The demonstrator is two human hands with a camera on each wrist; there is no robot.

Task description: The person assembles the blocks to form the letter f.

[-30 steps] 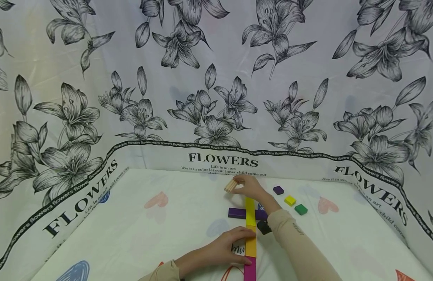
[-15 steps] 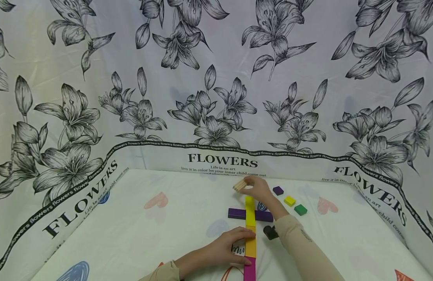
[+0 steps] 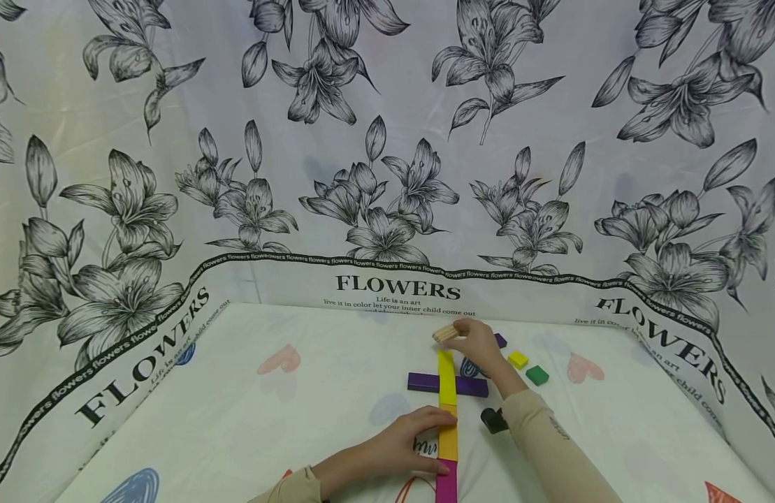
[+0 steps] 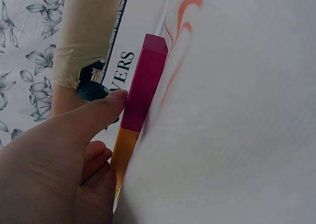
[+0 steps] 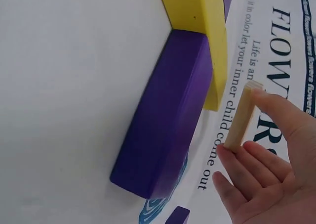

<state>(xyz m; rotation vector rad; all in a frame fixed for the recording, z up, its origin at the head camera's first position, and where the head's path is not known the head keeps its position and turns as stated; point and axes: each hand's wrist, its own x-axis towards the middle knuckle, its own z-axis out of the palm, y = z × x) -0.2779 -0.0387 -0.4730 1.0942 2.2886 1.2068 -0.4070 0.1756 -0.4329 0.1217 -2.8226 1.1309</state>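
My right hand [image 3: 478,346] pinches a small pale wooden block [image 5: 241,115] between thumb and fingertips, raised just beyond the far end of a row of coloured blocks. That row runs away from me: a magenta block [image 4: 143,85] nearest, an orange block [image 3: 447,441], then yellow [image 3: 446,377]. A purple block [image 5: 163,105] sticks out on the right of the yellow piece, and purple also shows on its left. Across the row's near part lies my left hand [image 3: 393,443], its thumb touching the magenta block and its fingers resting against the orange one.
Right of the row are a small green block [image 3: 537,375], a small yellow block [image 3: 518,360] and a small purple one [image 3: 500,340], partly behind my right hand. A white printed cloth [image 3: 236,391] covers the surface; a flowered curtain [image 3: 387,140] stands behind.
My right hand has moved a little to the right with the wooden block, coming over the row's far end. My left hand stays where it was on the row.
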